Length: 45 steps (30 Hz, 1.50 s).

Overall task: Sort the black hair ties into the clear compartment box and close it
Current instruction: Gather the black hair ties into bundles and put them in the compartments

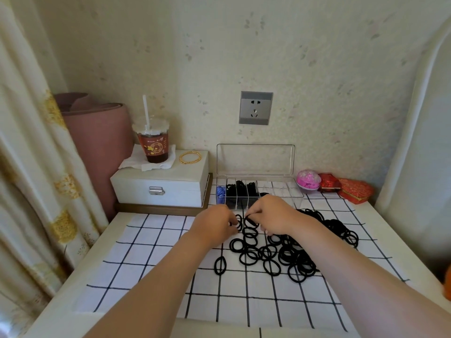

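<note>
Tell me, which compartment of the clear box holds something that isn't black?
The leftmost compartment of the clear compartment box: it holds blue items, while the next few hold black hair ties and the right ones look empty.

Forearms [158,276], left hand [214,223] and right hand [271,213] are bare.

Black hair ties [288,254], black-checked white cloth [151,272]
</note>
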Each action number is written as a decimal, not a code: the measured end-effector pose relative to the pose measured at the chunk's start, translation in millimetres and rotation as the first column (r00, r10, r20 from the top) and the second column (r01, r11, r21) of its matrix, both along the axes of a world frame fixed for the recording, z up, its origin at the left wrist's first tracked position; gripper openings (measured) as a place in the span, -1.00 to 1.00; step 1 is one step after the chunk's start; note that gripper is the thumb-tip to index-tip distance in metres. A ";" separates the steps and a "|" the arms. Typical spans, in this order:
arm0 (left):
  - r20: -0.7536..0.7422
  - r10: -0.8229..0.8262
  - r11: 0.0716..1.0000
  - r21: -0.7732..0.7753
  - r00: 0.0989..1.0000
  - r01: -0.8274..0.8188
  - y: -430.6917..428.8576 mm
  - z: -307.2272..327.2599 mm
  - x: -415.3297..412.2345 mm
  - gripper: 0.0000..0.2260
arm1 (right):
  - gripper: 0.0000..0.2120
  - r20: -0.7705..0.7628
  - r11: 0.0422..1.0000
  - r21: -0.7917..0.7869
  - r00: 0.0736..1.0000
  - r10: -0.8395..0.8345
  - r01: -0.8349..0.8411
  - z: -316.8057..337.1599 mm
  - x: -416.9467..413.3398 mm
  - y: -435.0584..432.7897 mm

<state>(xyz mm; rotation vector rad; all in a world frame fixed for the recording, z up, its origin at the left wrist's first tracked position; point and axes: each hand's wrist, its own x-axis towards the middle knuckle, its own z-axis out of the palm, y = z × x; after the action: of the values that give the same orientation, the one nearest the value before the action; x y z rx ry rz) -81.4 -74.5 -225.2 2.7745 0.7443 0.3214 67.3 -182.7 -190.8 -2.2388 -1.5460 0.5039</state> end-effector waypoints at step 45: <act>-0.138 -0.035 0.988 -0.156 0.990 0.013 -20.5 8.9 -14.1 -0.81 | -0.70 0.097 0.993 -0.107 0.994 0.049 -0.039 -6.5 -19.4 -16.3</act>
<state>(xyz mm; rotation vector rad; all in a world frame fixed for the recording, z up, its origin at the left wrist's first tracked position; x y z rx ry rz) -95.5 -94.9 -216.3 2.6766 0.7336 0.0610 47.9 -198.9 -197.3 -2.3459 -1.6578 0.5042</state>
